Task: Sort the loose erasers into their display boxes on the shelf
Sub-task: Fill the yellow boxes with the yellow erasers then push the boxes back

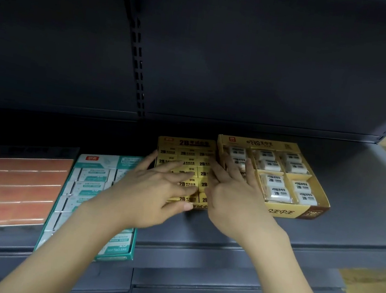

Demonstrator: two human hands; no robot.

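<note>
A yellow display box [187, 143] full of yellow 2B erasers [188, 184] sits mid-shelf. My left hand [150, 189] lies over its left half with fingers spread flat on the erasers and the thumb at the box's front edge. My right hand [232, 195] lies across the box's right side, fingers straight, reaching over the neighbouring gold box [286, 212]. That gold box holds wrapped white erasers [276, 188] in compartments. Neither hand visibly holds an eraser.
A teal box [102, 162] of white-and-teal erasers lies left of the yellow one, partly under my left forearm. A pack of orange bars [14, 187] lies at the far left. The dark shelf [349, 214] extends right; lower shelves show below.
</note>
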